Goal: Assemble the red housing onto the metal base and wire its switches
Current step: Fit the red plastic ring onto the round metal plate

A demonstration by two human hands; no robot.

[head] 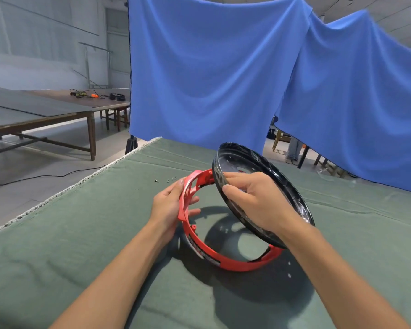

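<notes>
I hold both parts in the air above the green cloth table [105, 233]. My left hand [167, 207] grips the left side of the red ring-shaped housing [233, 263], thumb on its outer wall and fingers inside. My right hand [249, 200] grips the near rim of the black metal base [247, 160], a round shallow pan with holes, tilted steeply up. The base's lower edge meets the housing's right side. No switches or wires are visible.
Several small screws [166, 179] lie on the cloth beyond my left hand. A blue curtain [223, 79] hangs behind the table. Long wooden tables [57, 110] with tools stand at the far left. A cable runs over the floor.
</notes>
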